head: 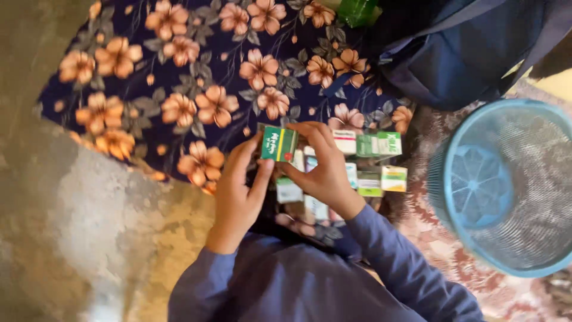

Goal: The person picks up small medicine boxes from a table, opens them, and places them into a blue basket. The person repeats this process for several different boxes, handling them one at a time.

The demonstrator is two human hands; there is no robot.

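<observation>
Blue-sleeved left hand (235, 191) and right hand (319, 164) are closed on a small green carton (278, 144), judged light, crushable, best pinched at its edges.

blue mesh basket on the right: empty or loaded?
Empty. Through the blue mesh basket's open top only its bare spoked bottom and mesh walls show; the small boxes lie outside it, on the floral cloth.

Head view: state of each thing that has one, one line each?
left hand: grips the green box from the left.
right hand: grips the same box from the right.
green box: closed, held up by both hands.
small boxes: closed, lying side by side in rows.
blue basket: on its side, nothing visible inside.
floral cloth: spread flat.
dark blue bag: slumped; cannot tell if open.
</observation>
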